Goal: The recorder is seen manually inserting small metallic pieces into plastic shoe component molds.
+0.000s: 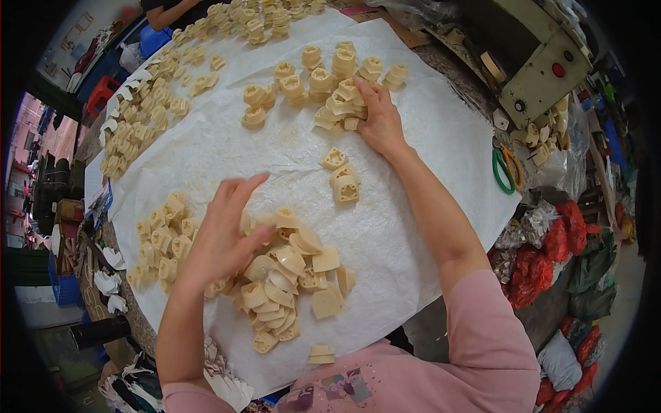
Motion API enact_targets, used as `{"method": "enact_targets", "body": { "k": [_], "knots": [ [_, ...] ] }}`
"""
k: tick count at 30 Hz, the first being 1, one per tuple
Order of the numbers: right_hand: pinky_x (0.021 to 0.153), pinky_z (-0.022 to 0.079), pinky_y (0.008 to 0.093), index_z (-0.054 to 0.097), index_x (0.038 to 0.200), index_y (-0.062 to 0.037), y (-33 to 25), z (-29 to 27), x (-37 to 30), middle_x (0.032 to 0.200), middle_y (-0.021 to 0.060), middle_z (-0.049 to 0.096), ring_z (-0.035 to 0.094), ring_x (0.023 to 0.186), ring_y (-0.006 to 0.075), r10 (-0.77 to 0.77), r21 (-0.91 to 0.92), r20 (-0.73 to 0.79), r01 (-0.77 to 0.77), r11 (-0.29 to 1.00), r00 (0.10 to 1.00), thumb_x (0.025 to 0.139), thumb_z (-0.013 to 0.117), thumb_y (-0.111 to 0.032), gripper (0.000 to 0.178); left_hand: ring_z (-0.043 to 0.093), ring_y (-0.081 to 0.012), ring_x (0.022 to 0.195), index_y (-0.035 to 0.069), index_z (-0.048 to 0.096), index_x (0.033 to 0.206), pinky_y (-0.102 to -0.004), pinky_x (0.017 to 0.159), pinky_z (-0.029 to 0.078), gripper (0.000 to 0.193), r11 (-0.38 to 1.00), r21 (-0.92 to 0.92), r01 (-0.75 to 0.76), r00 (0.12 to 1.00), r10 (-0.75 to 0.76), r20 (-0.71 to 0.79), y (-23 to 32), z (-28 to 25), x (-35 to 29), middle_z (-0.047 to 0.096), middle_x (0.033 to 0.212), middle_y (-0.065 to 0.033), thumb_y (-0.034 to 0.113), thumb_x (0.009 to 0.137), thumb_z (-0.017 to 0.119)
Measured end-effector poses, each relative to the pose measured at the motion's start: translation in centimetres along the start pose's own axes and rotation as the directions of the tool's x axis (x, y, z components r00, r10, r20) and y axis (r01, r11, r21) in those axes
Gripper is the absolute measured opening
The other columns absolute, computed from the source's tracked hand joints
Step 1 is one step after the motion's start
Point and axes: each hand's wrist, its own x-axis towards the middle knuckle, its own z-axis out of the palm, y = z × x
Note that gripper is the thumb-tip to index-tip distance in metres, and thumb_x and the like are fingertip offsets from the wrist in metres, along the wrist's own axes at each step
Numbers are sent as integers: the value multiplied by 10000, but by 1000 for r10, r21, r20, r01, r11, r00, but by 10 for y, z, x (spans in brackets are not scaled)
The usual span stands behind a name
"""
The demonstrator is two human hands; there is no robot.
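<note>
Head cam from my side: right hand (382, 122) is out at the far group, index fingertip on the upper edge of a cream plastic stack (346, 102), thumb low on its right side. Stack sits just left of the fingers, partly behind them. Finger gap is moderate; I can't tell if it's a firm grip or just contact

Left hand (219, 237) has fingers wide, nothing in them that I can see, some blur. It's over the left edge of the loose pile (279, 279), pieces lying below and right of the thumb. Can't confirm thumb contact

More upright stacks (293, 89) stand left of the right hand. Short stack (344, 180) lies between the two hands, clear of both, on the white sheet (413, 227). Green-handled scissors (505, 171) at the sheet's right edge, well apart from the fingers
</note>
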Motion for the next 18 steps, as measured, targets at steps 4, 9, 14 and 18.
{"method": "enact_targets", "body": {
  "k": [4, 9, 14, 18],
  "knots": [
    [847, 487, 379, 449, 1323, -237, 6, -2, -1, 1220, 91, 491, 557, 1038, 283, -39, 95, -44, 43, 995, 998, 666, 639, 29, 733, 490, -272, 1110, 100, 381, 1367, -386, 948, 400, 642, 987, -157, -15, 998, 25, 62, 5, 20, 79, 472, 1195, -156, 184, 793, 655],
    [822, 496, 352, 459, 1303, -196, 6, 2, 8, 1190, 89, 512, 558, 1043, 275, -14, 218, -163, 49, 975, 987, 642, 643, 55, 731, 434, -318, 1192, 178, 335, 1402, -414, 1004, 373, 714, 984, -168, -61, 982, 29, -186, -4, 72, 160, 449, 1260, -196, 170, 775, 676],
    [870, 475, 312, 396, 1342, -148, 19, 0, 12, 1182, 121, 507, 550, 1076, 275, 218, 569, -276, -24, 822, 936, 659, 618, 87, 756, 395, -333, 1211, 157, 409, 1364, -430, 1033, 341, 704, 991, -86, -104, 945, 71, -319, 3, 110, 196, 460, 1252, -179, 118, 727, 707],
    [883, 477, 324, 382, 1349, -139, 16, 2, 11, 1177, 131, 502, 552, 1069, 288, 238, 590, -213, -69, 804, 948, 668, 663, 50, 761, 440, -338, 1122, 97, 576, 1177, -418, 983, 387, 475, 995, 95, 31, 984, -14, -176, 1, 114, 192, 505, 1164, -127, 41, 720, 692]
  ]
}}
